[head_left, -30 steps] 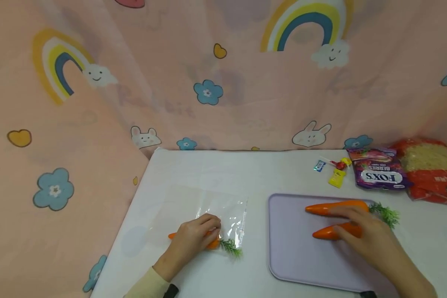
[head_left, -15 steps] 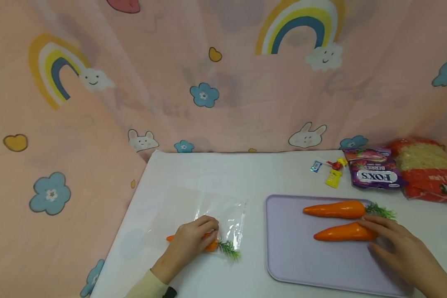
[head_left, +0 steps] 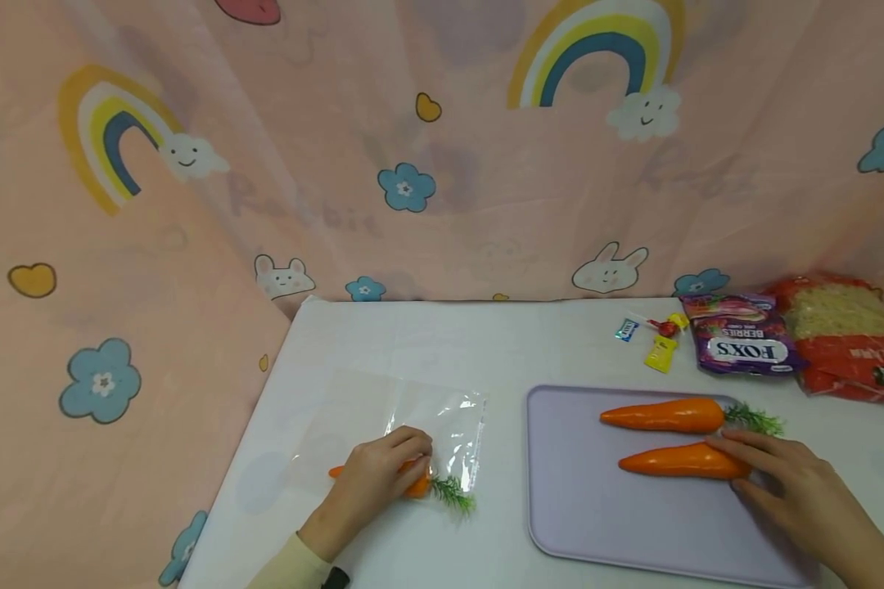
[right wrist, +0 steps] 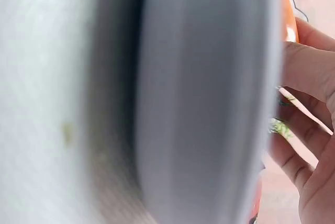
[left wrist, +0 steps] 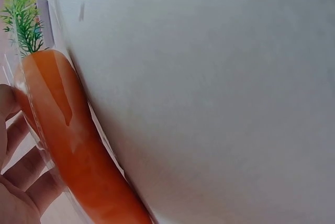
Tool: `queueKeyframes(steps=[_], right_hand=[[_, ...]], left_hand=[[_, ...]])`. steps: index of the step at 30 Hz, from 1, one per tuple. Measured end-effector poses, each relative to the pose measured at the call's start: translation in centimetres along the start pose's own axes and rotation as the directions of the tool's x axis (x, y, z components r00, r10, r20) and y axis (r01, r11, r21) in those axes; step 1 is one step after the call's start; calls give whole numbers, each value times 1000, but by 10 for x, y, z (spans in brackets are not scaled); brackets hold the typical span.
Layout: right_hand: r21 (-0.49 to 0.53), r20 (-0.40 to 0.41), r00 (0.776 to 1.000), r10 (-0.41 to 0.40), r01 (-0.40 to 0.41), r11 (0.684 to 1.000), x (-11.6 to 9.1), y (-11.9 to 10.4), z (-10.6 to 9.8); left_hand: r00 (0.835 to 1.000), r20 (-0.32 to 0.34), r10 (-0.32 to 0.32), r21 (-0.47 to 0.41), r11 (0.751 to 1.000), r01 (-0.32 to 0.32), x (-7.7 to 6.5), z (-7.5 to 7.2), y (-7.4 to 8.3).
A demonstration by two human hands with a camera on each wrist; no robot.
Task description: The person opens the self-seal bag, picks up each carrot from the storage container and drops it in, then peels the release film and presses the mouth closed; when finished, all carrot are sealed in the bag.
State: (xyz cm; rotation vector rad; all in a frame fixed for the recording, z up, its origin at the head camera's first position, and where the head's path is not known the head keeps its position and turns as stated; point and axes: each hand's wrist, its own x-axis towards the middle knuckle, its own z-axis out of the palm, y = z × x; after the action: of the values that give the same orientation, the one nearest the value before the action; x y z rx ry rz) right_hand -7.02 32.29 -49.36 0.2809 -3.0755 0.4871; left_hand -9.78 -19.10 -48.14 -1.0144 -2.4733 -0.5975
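My left hand (head_left: 383,470) curls over a clear plastic bag (head_left: 442,409) lying on the table, with an orange toy carrot (left wrist: 78,140) inside it. In the head view the hand covers the carrot's middle, while its green top (head_left: 453,495) shows toward the bag's right edge. On the right, a lilac tray (head_left: 597,515) bears two more carrots. My right hand (head_left: 796,483) pinches the thick end of the nearer carrot (head_left: 681,460) between thumb and fingers; its leafy end is hidden by the hand. The farther carrot (head_left: 663,415) lies just behind, leaves (head_left: 755,419) over the tray's rim.
Behind the tray are a purple candy bag (head_left: 744,339) and a red bag of pale, noodle-like food (head_left: 854,343). Several small wrapped sweets (head_left: 660,354) lie left of them. A pink printed curtain (head_left: 471,221) hangs along the table's back edge.
My right hand has moved right from above the two carrots to the nearer one's thick end, and that carrot has shifted very slightly. The left hand has stayed on the bagged carrot.
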Motion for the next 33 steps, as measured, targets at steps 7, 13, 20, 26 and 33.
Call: queueKeyframes(steps=[7, 13, 20, 26, 33], right_hand=[[-3, 17, 1000, -25, 25, 1000, -1, -3, -4], [56, 61, 997, -36, 33, 998, -2, -6, -6], [144, 108, 994, -34, 19, 989, -1, -22, -8], [144, -5, 991, -136, 136, 980, -1, -38, -14], [191, -84, 967, -242, 254, 948, 6, -63, -17]], left_hand=[[1000, -14, -5, 7, 1000, 5, -1, 0, 1], [1000, -16, -4, 9, 1000, 5, -1, 1, 0], [1000, -12, -6, 1, 1000, 6, -1, 1, 0], [1000, -12, -7, -4, 1000, 7, -2, 1, 0], [1000, -7, -10, 11, 1000, 10, -2, 1, 0]])
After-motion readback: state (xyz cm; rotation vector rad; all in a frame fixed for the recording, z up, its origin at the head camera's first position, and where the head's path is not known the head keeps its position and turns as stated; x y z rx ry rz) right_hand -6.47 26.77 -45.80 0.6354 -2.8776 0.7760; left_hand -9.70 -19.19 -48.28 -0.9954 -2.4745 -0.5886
